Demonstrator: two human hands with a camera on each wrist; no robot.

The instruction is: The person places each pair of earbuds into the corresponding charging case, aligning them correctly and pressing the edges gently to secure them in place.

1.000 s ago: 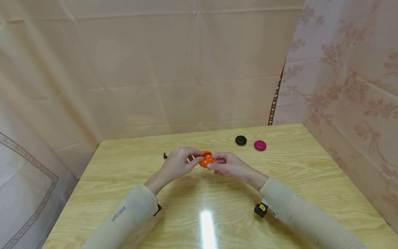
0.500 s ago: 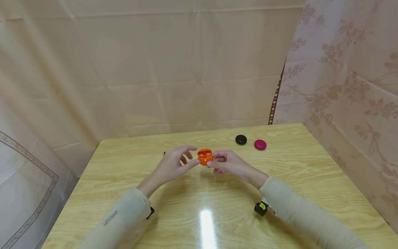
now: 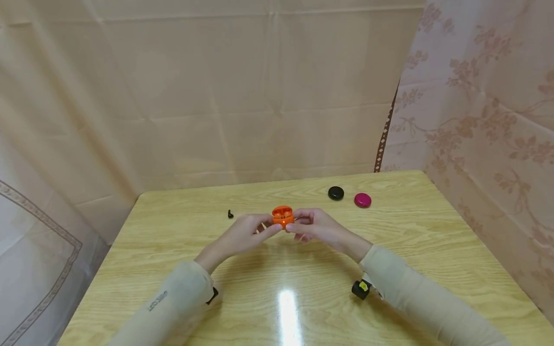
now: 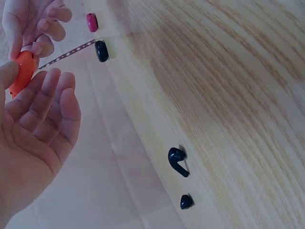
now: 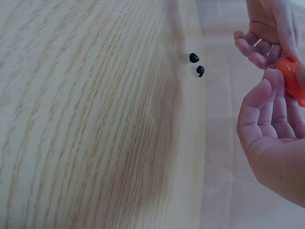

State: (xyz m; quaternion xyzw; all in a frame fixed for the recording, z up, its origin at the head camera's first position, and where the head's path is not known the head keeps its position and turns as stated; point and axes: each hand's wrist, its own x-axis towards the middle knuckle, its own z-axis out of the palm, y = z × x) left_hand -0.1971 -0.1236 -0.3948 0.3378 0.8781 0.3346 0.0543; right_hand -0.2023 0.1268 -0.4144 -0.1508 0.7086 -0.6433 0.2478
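Note:
An orange earbud case (image 3: 283,221) is held above the table with its lid raised. Orange earbuds seem to sit inside, and a small light glows on its front. My left hand (image 3: 246,235) pinches the case's left side between thumb and fingers. On the right side my right hand (image 3: 318,227) grips it the same way. Both wrist views catch only part of the orange case (image 4: 24,72), at the frame's edge. Two black earbuds lie on the table to the left; the left wrist view has one earbud (image 4: 177,160) and the second earbud (image 4: 186,202).
A round black case (image 3: 335,193) and a round magenta case (image 3: 362,200), both closed, lie near the back right of the wooden table (image 3: 389,226). A beige curtain (image 3: 207,105) hangs behind the table's back edge, a patterned curtain (image 3: 484,105) at the right.
My left fingers came off the orange case's lid, spread apart, then took hold of its left side. The lid now stands up. The case shifted slightly left; my right hand kept its grip.

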